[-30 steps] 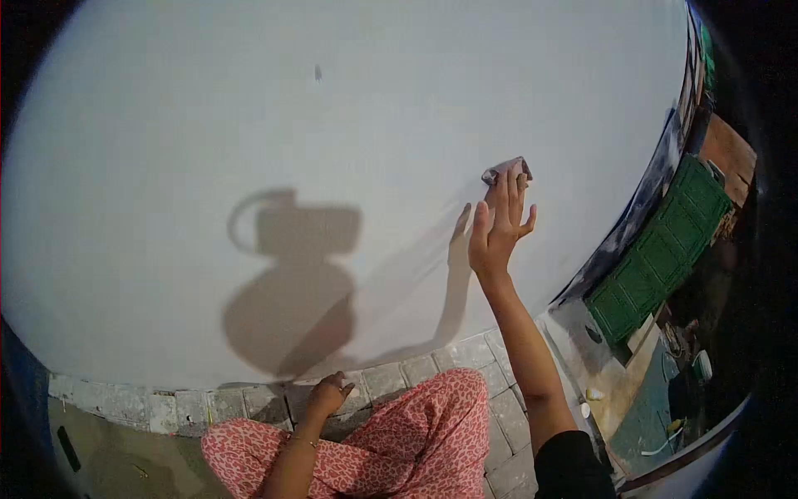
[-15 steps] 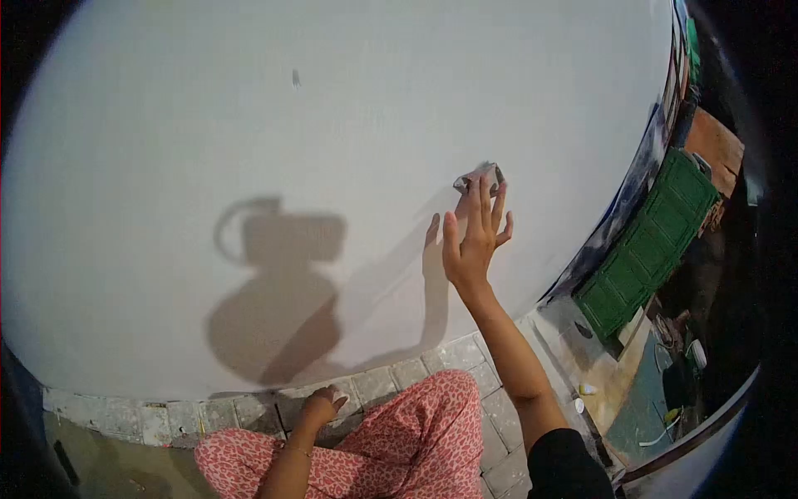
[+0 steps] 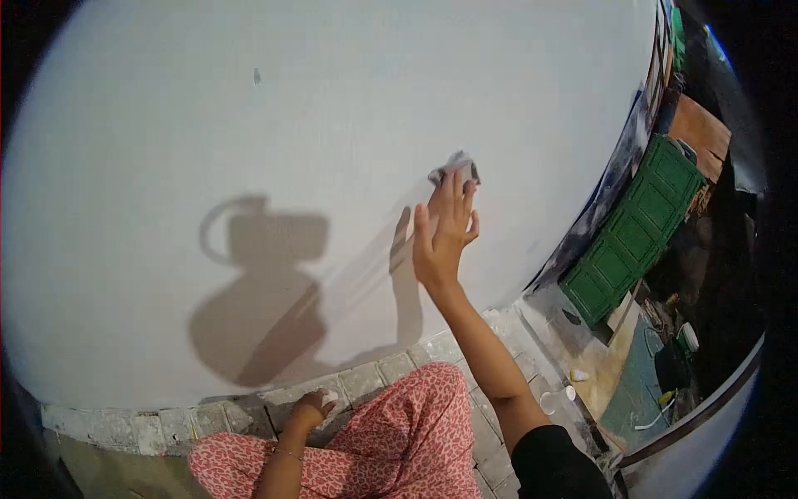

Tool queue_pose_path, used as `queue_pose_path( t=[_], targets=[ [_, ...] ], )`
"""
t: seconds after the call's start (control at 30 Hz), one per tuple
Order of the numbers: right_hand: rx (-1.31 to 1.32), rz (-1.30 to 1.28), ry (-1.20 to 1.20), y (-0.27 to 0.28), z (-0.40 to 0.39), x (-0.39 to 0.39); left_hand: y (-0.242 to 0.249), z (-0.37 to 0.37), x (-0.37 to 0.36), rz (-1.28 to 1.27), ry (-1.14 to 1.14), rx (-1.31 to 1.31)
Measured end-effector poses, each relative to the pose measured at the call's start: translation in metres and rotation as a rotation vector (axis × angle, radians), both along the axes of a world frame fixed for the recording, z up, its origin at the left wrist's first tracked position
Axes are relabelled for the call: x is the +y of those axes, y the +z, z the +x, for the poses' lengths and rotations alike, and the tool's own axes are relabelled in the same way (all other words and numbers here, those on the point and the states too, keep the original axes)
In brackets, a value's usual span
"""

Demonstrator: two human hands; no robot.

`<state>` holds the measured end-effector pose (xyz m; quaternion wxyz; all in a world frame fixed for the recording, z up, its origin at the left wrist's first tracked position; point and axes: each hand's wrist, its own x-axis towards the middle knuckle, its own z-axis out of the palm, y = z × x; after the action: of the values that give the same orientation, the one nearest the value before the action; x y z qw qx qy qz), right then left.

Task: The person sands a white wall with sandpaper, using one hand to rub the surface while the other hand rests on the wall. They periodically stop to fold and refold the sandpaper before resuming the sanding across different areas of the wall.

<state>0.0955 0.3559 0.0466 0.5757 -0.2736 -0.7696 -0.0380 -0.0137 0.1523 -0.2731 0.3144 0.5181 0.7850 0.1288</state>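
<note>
My right hand [image 3: 447, 233] is raised to a pale wall [image 3: 366, 125]. Its long fingers press a folded grey sheet, apparently sandpaper [image 3: 459, 166], flat against the surface, while the thumb stands apart. The sheet has a light face and darker edges. Low down, beside the tiled ledge [image 3: 370, 381], my left hand [image 3: 309, 411] is closed around something small and whitish that I cannot make out. A bracelet circles the left wrist. My knees, in pink patterned trousers [image 3: 399, 424], are bent in front of the wall.
Shadows of my head and arm fall on the wall, which has a small dark mark [image 3: 257, 77] higher up. At the right lie a green plastic crate [image 3: 633, 233], a brown board [image 3: 700, 133], a small white cup [image 3: 570, 392] and assorted clutter.
The view has turned slightly right, so the wall mark and crate appear farther left. My right hand keeps the sheet on the wall; my left hand stays low by the ledge.
</note>
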Motion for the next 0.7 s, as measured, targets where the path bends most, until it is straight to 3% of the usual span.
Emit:
queue_pose_path(
  t=[0.1,0.23,0.33,0.47,0.5,0.6,0.7],
  targets=[
    [-0.1,0.041,-0.092,-0.006,0.002,0.004,0.008,-0.006,0.001,0.042,0.017,0.044],
    [0.022,-0.001,-0.078,0.016,-0.004,0.014,-0.017,-0.01,0.009,0.012,-0.006,-0.009],
    [0.007,-0.025,-0.003,0.002,0.0,0.002,-0.029,-0.008,0.007,0.018,-0.022,0.026],
    [-0.117,0.065,-0.116,-0.002,0.009,0.007,-0.022,-0.011,0.01,0.064,0.0,0.042],
    [-0.048,0.063,-0.075,0.007,0.005,0.007,-0.019,-0.008,0.005,0.095,-0.012,0.029],
    [0.019,0.005,-0.044,0.023,-0.001,0.008,0.011,-0.003,0.002,-0.102,-0.022,-0.051],
    [0.011,-0.021,-0.025,0.008,-0.002,0.002,-0.019,-0.004,0.001,-0.111,-0.038,-0.015]
  ],
)
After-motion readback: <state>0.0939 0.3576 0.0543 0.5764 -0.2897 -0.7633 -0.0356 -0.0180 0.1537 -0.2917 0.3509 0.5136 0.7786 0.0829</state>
